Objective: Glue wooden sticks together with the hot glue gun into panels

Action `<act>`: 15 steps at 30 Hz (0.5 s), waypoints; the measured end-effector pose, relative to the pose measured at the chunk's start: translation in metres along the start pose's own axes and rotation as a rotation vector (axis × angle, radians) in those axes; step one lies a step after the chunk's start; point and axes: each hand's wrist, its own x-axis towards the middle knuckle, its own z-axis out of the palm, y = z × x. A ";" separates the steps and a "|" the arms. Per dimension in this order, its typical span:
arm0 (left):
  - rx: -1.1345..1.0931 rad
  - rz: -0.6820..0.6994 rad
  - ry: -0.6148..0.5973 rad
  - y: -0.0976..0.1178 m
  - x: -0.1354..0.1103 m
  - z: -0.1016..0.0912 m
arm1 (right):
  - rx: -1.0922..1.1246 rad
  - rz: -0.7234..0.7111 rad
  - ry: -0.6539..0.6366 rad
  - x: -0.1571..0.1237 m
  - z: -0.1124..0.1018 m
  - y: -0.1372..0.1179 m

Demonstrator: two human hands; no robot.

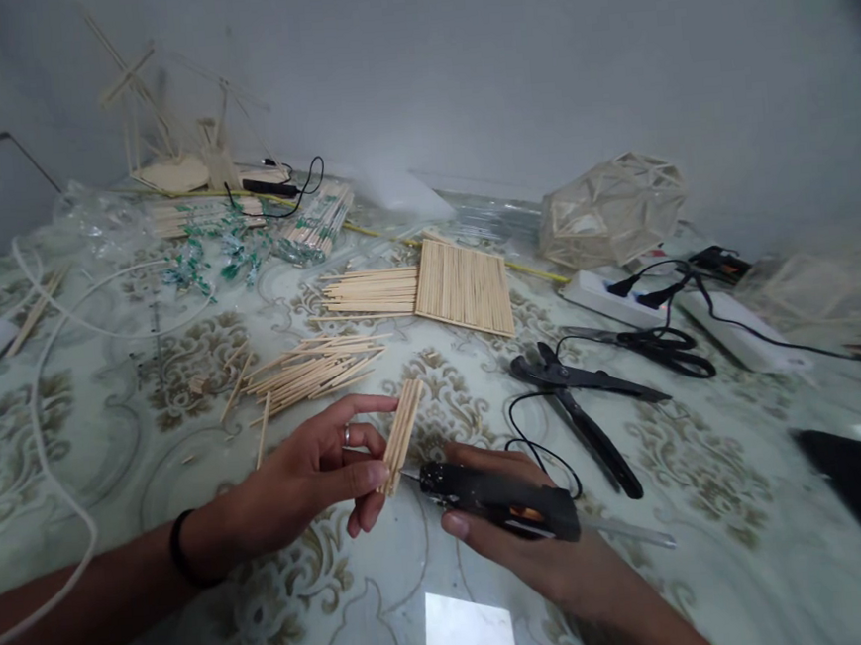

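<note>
My left hand [341,464] pinches a small panel of wooden sticks [404,434] laid side by side, tilted up above the table. In my right hand [491,526] is a black hot glue gun [500,496], with a clear glue stick [633,532] coming out of its back end. The nozzle points left and meets the lower part of the panel; whether it touches is hard to tell. Beyond my left hand lies a loose pile of cut sticks [315,371]. Farther back, a square stick panel [462,285] rests against a row of longer sticks [372,292].
Black pliers [578,405] and scissors [656,344] lie to the right, near a white power strip [611,298] with black plugs. A geometric stick frame [616,210] stands at the back. Wrapped stick bundles [314,222] and plastic wrappers sit back left. A white cable [42,413] crosses the left side.
</note>
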 end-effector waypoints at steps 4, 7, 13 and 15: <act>0.005 0.014 -0.001 -0.001 0.001 0.000 | 0.030 0.038 -0.008 0.005 -0.002 -0.009; -0.004 0.027 -0.012 -0.002 0.001 -0.001 | 0.040 0.065 0.030 0.006 0.000 -0.013; -0.022 0.025 -0.017 -0.004 0.000 -0.002 | 0.043 -0.007 0.010 0.013 0.000 -0.014; -0.024 0.030 -0.027 -0.005 -0.001 -0.003 | 0.035 -0.020 -0.014 0.015 -0.002 -0.017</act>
